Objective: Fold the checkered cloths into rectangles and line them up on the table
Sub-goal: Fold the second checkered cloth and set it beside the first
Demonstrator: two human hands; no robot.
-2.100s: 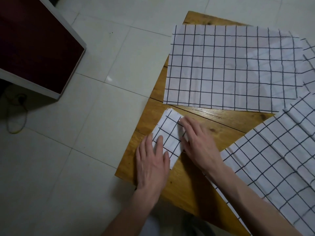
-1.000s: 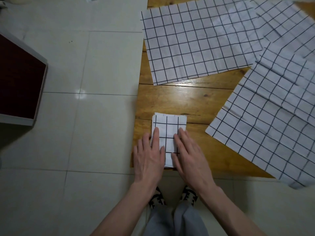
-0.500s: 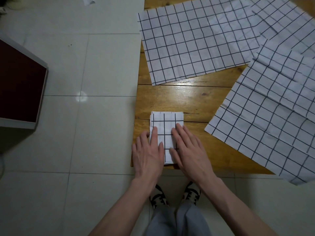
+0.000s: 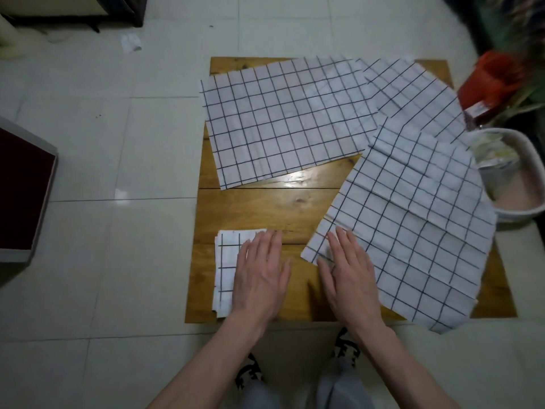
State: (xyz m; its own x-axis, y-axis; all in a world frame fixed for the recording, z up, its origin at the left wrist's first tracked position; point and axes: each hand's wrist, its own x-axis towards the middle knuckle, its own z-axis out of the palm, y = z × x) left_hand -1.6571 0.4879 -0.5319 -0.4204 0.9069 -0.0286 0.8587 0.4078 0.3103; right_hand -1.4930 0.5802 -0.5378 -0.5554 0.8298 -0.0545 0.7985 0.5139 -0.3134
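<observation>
Folded checkered cloth (image 4: 228, 261): small layered rectangle at the near-left corner of the wooden tabletop (image 4: 265, 208), its left and near edges slightly overhanging; first item of the row, apparently finished. Left hand (image 4: 259, 278): flat on top of that rectangle, fingers straight and together, pressing rather than gripping. Right hand (image 4: 348, 276): palm down, fingers extended and relaxed, tips resting on the near-left corner of an unfolded checkered cloth (image 4: 413, 231); nothing pinched or held. That cloth: spread at an angle across the right half of the tabletop, its near-right corner hanging past the edge. Second unfolded cloth (image 4: 283, 122): flat at the far left, overhanging the left edge. Third cloth (image 4: 418, 93): far right, partly covered by the other two. White basin (image 4: 519, 184): on the floor just beside the right edge. Step in hand, as judged: one fold completed, transition to the next cloth. Next move calls for a grasp on the near cloth's corner, a pull toward the centre, squaring and halving.
</observation>
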